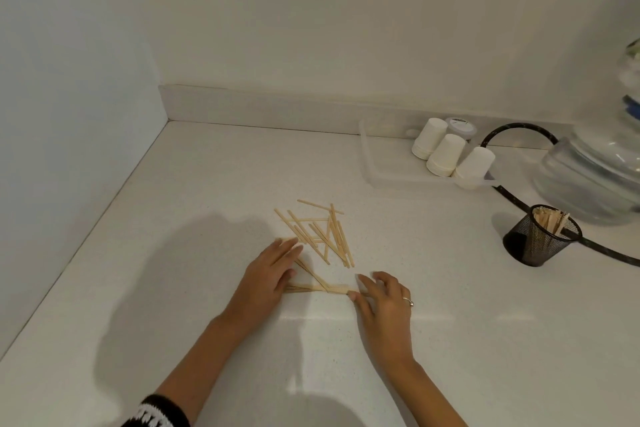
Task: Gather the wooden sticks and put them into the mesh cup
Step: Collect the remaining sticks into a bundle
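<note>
A: Start nearest the person. What are the hands doing?

B: The left hand (268,274) lies flat on the white speckled countertop (194,191), fingers straight, pressing on a few thin pale wooden sticks (313,288) that run out from under it. The right hand (384,302) is just across from it, thumb and forefinger at the other end of that same small bundle. Its fingers are only loosely bent; I judge it is touching and squaring the ends, not yet clasping anything.

A: So nothing is lifted?

B: Nothing that I can see. The bundle lies on the surface between the two hands.

A: And beyond the fingertips?

B: Just past the left fingertips sits the loose pile of crossed wooden sticks (322,236), criss-crossed and overlapping, none of them collected.

A: Where is the cup?

B: Well off to the right of the right hand and a bit farther away: a black wire mesh cup (540,241), upright, with several sticks already standing in it (550,222). So part of the job looks done.

A: What remains?

B: By my reckoning most of it: grip the bundle, carry it over, then sweep up the pile. Behind the cup runs a black cable (509,199), and farther back a clear plastic tray (381,170) holds upturned white paper cups (446,154).
</note>
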